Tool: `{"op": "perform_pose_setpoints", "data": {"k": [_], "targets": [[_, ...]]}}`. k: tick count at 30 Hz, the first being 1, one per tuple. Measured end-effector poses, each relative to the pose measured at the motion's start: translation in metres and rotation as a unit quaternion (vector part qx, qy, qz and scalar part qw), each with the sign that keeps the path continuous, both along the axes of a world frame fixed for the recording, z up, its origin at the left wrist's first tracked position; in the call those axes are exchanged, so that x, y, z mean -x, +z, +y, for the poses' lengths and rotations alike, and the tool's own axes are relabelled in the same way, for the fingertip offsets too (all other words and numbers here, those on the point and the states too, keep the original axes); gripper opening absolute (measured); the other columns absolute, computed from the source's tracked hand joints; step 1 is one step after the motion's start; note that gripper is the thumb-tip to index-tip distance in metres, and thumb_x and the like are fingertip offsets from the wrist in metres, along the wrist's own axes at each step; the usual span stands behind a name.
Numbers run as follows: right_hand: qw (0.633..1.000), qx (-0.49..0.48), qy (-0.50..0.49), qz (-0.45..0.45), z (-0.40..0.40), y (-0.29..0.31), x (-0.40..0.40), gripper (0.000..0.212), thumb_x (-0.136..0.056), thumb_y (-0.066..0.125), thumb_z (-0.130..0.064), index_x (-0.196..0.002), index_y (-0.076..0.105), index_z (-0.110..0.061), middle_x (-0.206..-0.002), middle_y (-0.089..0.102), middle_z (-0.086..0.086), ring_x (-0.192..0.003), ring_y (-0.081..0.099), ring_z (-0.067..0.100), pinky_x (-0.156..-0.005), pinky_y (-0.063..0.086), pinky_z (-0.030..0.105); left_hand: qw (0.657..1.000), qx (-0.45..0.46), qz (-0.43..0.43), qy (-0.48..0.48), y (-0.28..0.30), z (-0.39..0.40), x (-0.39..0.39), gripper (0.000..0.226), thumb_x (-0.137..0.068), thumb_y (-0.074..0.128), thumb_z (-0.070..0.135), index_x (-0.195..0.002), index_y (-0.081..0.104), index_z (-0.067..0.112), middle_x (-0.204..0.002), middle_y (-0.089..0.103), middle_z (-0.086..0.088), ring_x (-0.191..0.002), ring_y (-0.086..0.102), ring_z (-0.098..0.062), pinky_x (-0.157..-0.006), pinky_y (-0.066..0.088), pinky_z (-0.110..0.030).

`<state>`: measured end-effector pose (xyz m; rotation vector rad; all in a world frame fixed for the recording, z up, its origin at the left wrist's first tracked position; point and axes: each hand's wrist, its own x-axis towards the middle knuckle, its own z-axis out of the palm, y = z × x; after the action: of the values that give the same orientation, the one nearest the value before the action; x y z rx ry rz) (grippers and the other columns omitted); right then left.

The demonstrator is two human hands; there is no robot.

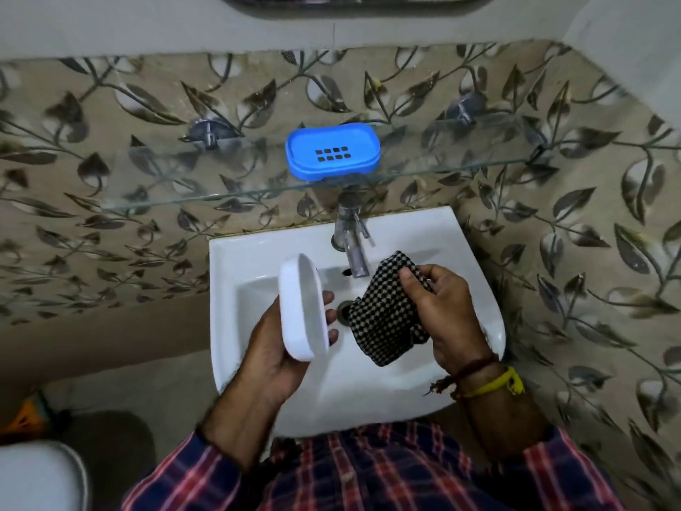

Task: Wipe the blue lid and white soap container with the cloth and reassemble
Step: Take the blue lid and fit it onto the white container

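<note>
Held over the white ceramic basin [236,260]: shallow white plastic soap container [303,307], tilted on edge, fingers of left hand [274,348] curled round its underside. Right hand [440,311] at 3 o'clock of it, fingers pinching black-and-white checked cloth [387,307], not touching the container. Likely risks: one-handed hold slipping under wiping pressure, container dropping into the basin; cloth catching the chrome tap [352,237] at 12 o'clock. Slotted blue plastic lid [332,152] sitting apart on the glass shelf [479,142], further toward 12 o'clock, close to its front edge, easily knocked off at reassembly.
</note>
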<state>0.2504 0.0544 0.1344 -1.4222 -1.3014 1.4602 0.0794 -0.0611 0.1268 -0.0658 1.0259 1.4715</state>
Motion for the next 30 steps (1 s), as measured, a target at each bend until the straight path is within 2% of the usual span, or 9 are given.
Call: {"op": "perform_pose_setpoints", "data": {"k": [1,3,6,10,13,16,22,28,30], "targets": [[1.0,-0.014,0.022,-0.016,0.005,0.001,0.003,0.014,-0.094,0.067,-0.02,-0.099,0.069,-0.007,-0.09,0.077,0.006,-0.089,0.075,0.024,-0.072,0.062,0.037,1.0,-0.002,-0.023,0.003,0.0,0.0,-0.004,0.044,-0.108,0.042,0.031,-0.099,0.083,0.017,-0.104,0.076,-0.009,-0.08,0.073,-0.026,-0.06,0.06,-0.035],[0.995,-0.059,0.064,-0.052,0.015,0.003,0.011,0.014,-0.092,0.07,-0.019,-0.095,0.07,-0.005,-0.09,0.076,0.01,-0.089,0.073,0.027,-0.08,0.061,0.046,0.998,-0.014,-0.058,0.007,0.001,0.0,-0.008,0.058,-0.102,0.04,0.056,-0.098,0.085,0.02,-0.118,0.077,-0.013,-0.099,0.077,-0.031,-0.071,0.062,-0.044],[0.981,-0.127,0.112,-0.097,0.029,0.006,0.027,0.016,-0.088,0.073,-0.02,-0.084,0.069,-0.004,-0.081,0.074,0.011,-0.08,0.071,0.03,-0.075,0.059,0.046,0.997,-0.032,-0.063,0.024,0.008,-0.002,-0.008,0.083,-0.072,0.048,0.085,-0.104,0.083,0.017,-0.126,0.073,-0.017,-0.114,0.071,-0.036,-0.078,0.061,-0.048],[0.958,-0.161,0.176,-0.159,0.04,0.0,0.063,0.018,-0.089,0.071,-0.032,-0.083,0.064,-0.017,-0.083,0.071,0.001,-0.083,0.066,0.022,-0.072,0.05,0.03,0.996,0.01,0.064,0.062,0.016,-0.006,-0.004,0.045,-0.076,0.076,0.046,-0.109,0.077,0.016,-0.119,0.076,-0.014,-0.103,0.076,-0.031,-0.071,0.064,-0.043],[0.933,-0.167,0.238,-0.211,0.043,-0.013,0.103,0.025,-0.092,0.065,-0.035,-0.096,0.065,-0.01,-0.101,0.072,0.014,-0.099,0.064,0.033,-0.082,0.051,0.038,0.961,0.082,0.24,0.112,0.019,-0.011,0.001,0.064,-0.068,0.082,0.035,-0.124,0.063,0.009,-0.108,0.074,-0.012,-0.089,0.075,-0.024,-0.072,0.062,-0.041],[0.936,-0.126,0.275,-0.179,0.049,-0.031,0.151,0.021,-0.093,0.064,-0.026,-0.1,0.064,-0.006,-0.101,0.071,0.017,-0.097,0.064,0.033,-0.08,0.047,0.035,0.905,0.149,0.379,0.119,0.02,-0.019,0.01,0.078,-0.06,0.087,0.04,-0.13,0.062,0.017,-0.116,0.071,-0.008,-0.097,0.071,-0.022,-0.078,0.06,-0.037],[0.962,0.021,0.271,0.038,0.066,-0.056,0.223,0.005,-0.099,0.057,-0.012,-0.096,0.061,-0.012,-0.094,0.067,0.005,-0.093,0.063,0.024,-0.076,0.051,0.026,0.869,0.172,0.453,0.101,0.015,-0.026,0.03,0.082,-0.06,0.089,0.046,-0.134,0.062,0.026,-0.124,0.071,0.0,-0.111,0.069,-0.016,-0.095,0.059,-0.039],[0.978,-0.019,0.15,-0.146,0.077,-0.1,0.222,0.038,-0.085,0.064,-0.001,-0.123,0.06,0.003,-0.127,0.064,0.021,-0.121,0.059,0.033,-0.1,0.045,0.029,0.851,0.162,0.494,0.072,0.004,-0.021,0.053,0.1,-0.051,0.086,0.06,-0.14,0.057,0.026,-0.132,0.067,0.008,-0.118,0.064,-0.009,-0.103,0.054,-0.034],[0.969,-0.051,0.139,-0.199,0.072,-0.102,0.221,0.044,-0.084,0.063,-0.001,-0.128,0.056,0.002,-0.13,0.06,0.023,-0.124,0.055,0.036,-0.105,0.042,0.035,0.841,0.165,0.513,0.057,-0.003,-0.02,0.059,0.102,-0.051,0.088,0.059,-0.142,0.056,0.024,-0.135,0.064,0.007,-0.12,0.063,-0.01,-0.1,0.052,-0.022]]}}
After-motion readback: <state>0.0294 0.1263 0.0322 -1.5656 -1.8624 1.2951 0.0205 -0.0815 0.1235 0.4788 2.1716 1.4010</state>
